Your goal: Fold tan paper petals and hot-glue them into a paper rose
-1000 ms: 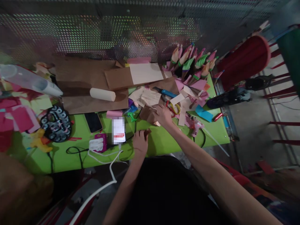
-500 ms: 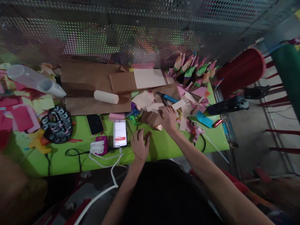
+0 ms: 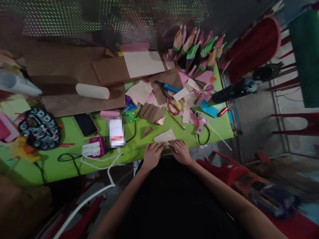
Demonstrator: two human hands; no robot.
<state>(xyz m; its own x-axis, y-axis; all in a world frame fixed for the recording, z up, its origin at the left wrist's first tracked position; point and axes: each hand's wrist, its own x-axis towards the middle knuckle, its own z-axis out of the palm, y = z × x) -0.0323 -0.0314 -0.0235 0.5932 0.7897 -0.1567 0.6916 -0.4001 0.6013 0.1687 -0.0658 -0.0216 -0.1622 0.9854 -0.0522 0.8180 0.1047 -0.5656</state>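
A cream piece of paper [image 3: 165, 135] lies at the table's front edge, close to my body. My left hand [image 3: 152, 155] grips its near left part with curled fingers. My right hand [image 3: 181, 151] has its fingers bent over the near right part. The thumbs and the paper's near edge are mostly hidden. Just beyond the left hand lies a small brown paper cone [image 3: 146, 132]. Folded brown paper pieces [image 3: 152, 113] and a pencil [image 3: 178, 122] lie farther back. Scissors [image 3: 176, 105] with red and yellow handles rest beyond the pencil.
A pink glue gun [image 3: 200, 123] with a black cable lies right, a blue cutter [image 3: 170, 87] among paper scraps behind. A lit phone [image 3: 116, 132], white cable [image 3: 111, 176] and dark phone [image 3: 86, 125] are left. Decorated paper cones [image 3: 193, 54] stand at the back right.
My right hand has come back from the paper scraps to the front edge with the cream paper. My left hand has moved down beside it and now grips it too. The view has shifted.
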